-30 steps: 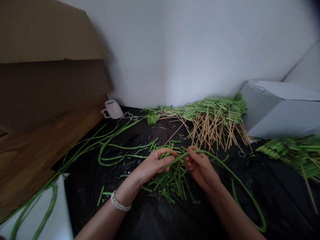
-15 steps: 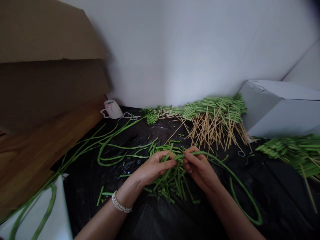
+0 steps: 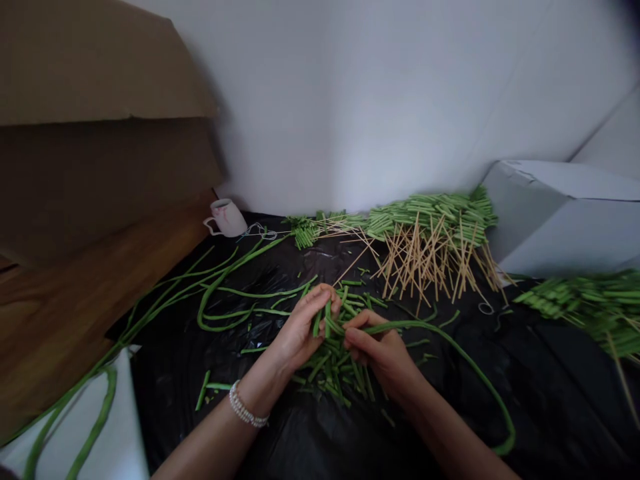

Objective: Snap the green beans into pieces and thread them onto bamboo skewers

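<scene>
My right hand [image 3: 375, 343] pinches a long green bean [image 3: 453, 337] near one end; the rest of it arcs away to the right and curls down over the black plastic sheet [image 3: 555, 387]. My left hand [image 3: 305, 327], with a beaded bracelet at the wrist, is closed around short cut bean pieces [image 3: 327, 320], close to the long bean's end. Whether that end also lies in the left fingers is hard to make out. Beneath both hands spreads a pile of short bean pieces [image 3: 333, 380].
Bean pieces on wooden skewers [image 3: 425, 220] are heaped against the wall, and more skewered beans [image 3: 590, 300] lie at right. Whole long beans [image 3: 175, 290] stretch across the left. A mug [image 3: 229, 219], a white box [image 3: 565, 220] and a cardboard box [image 3: 100, 133] stand around the sheet.
My right hand has moved left and slightly down, drawing the long bean with it. My left hand has turned upward, showing the short pieces in its fingers.
</scene>
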Tool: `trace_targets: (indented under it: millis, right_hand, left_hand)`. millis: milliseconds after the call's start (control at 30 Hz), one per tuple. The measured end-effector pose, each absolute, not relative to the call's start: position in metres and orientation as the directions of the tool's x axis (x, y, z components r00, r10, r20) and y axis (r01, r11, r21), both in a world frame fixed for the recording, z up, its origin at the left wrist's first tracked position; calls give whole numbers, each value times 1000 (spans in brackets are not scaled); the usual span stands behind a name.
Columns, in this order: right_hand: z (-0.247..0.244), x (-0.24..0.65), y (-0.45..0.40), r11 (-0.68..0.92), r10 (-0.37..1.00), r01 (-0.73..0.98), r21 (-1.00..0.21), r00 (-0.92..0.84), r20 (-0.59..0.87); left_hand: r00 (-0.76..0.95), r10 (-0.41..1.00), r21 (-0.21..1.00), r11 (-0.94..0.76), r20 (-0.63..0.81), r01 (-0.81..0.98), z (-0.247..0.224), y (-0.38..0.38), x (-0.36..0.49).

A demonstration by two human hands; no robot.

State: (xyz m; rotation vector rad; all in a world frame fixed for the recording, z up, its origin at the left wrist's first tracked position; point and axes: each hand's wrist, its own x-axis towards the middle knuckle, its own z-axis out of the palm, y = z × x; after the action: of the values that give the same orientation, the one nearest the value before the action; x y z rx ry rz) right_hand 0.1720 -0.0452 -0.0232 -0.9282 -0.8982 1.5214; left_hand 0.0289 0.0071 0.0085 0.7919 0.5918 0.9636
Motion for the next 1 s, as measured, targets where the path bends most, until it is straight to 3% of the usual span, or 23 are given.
trace_targets:
  millis: [133, 267, 367, 467, 700, 1000]
  right_hand:
    - [-21, 180, -44, -166, 980, -398, -902, -165, -108]
    - [-20, 187, -43, -173, 981, -413, -894, -157, -117]
    - [-19, 189, -42, -148, 987, -418, -896, -126, -105]
    - [-17, 190, -40, -143, 988, -434, -890, -109, -105]
    - [-5, 200, -35, -95, 993, -644, -759, -14, -113]
    - [-9, 198, -37, -109, 994, -593, -797, -38, -107]
  left_hand:
    - [513, 853, 782, 383, -96, -491, 10, 11, 26]
    - [537, 824, 913, 345, -182, -220, 10, 8, 26]
    - [638, 724, 933, 358, -262, -23, 8, 3, 25]
    - [697, 654, 934, 351, -293, 63, 6, 2, 23]
    - [734, 575, 914, 373, -363, 160, 12, 2, 19]
    - [694, 615, 905, 405, -374, 130, 6, 1, 19]
